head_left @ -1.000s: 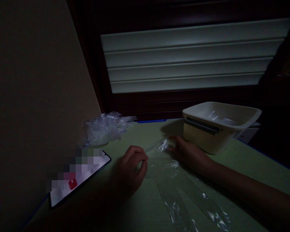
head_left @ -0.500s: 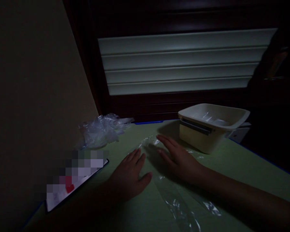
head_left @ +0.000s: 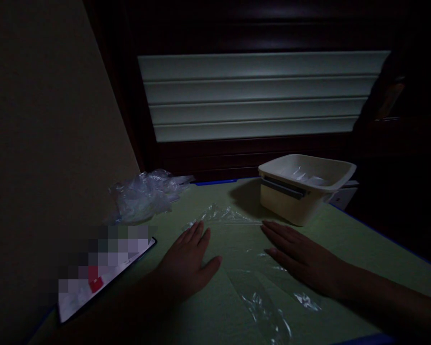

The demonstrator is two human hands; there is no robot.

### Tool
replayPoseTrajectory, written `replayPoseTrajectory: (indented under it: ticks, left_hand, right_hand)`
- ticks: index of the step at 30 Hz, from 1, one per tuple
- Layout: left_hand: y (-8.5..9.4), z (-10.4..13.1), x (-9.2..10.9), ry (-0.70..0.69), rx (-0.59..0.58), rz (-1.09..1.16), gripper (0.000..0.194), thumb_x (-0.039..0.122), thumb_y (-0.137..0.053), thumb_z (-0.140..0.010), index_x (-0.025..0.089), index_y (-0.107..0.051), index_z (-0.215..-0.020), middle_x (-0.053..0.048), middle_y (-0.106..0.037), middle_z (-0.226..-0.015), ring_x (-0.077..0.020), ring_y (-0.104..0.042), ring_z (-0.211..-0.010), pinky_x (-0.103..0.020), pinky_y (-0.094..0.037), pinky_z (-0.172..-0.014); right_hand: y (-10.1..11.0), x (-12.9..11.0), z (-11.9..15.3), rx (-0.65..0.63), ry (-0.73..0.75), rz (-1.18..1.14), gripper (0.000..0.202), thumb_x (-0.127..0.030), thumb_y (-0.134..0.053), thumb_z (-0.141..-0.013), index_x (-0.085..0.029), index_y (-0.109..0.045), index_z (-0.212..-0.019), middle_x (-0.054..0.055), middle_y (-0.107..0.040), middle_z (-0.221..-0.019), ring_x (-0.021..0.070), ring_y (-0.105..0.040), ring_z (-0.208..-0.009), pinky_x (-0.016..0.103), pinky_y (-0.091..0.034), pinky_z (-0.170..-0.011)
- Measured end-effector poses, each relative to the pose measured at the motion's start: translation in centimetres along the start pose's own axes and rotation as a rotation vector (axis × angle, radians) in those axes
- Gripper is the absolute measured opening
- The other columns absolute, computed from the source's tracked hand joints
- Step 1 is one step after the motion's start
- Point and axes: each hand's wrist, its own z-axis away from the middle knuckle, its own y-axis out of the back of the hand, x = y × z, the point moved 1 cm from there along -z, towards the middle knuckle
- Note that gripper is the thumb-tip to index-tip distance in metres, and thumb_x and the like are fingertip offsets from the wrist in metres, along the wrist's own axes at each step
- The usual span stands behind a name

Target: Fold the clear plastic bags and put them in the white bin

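A clear plastic bag point(head_left: 233, 216) lies spread on the green tabletop, its far edge crinkled and shiny. My left hand point(head_left: 188, 261) rests flat on the bag's left side, thumb stretched out to the right. On the right side, my right hand point(head_left: 301, 256) lies palm down with its fingers extended, touching the bag near its far right corner. Between my forearms, another stretch of clear plastic point(head_left: 260, 306) runs toward the near edge; whether it belongs to the same bag I cannot tell.
A heap of crumpled clear bags point(head_left: 143, 196) sits at the back left. A cream plastic bin point(head_left: 283, 203) with clear plastic inside stands at the back right. At left lies a lit tablet or phone point(head_left: 107, 273), partly blurred out. A louvred panel point(head_left: 251, 96) rises behind the green table point(head_left: 208, 191).
My right hand has moved right and come down flat, and the bag's far edge now shows spread out. My left hand stays almost where it was. The view has shifted slightly.
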Motion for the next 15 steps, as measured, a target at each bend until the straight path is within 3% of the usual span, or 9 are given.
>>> replayPoseTrajectory:
  ticks: [10, 15]
  left_hand:
    - [-0.24, 0.04, -0.19, 0.002, 0.023, -0.001, 0.063, 0.051, -0.031, -0.088, 0.009, -0.033, -0.135, -0.016, -0.021, -0.145, -0.0272, -0.015, -0.134, -0.044, -0.021, -0.107]
    - [0.04, 0.13, 0.04, -0.023, 0.040, -0.003, 0.063, 0.047, -0.034, -0.089, 0.004, -0.034, -0.135, -0.021, -0.022, -0.143, -0.0297, -0.017, -0.133, -0.047, -0.023, -0.105]
  right_hand:
    - [0.35, 0.08, 0.73, 0.036, -0.038, 0.042, 0.063, -0.048, -0.025, -0.091, -0.003, -0.036, -0.134, 0.018, -0.032, -0.141, 0.0299, -0.031, -0.129, 0.049, -0.029, -0.103]
    - [0.26, 0.04, 0.04, 0.086, -0.018, 0.021, 0.055, -0.042, -0.032, -0.091, -0.006, -0.043, -0.131, 0.020, -0.039, -0.137, 0.0305, -0.038, -0.125, 0.050, -0.034, -0.100]
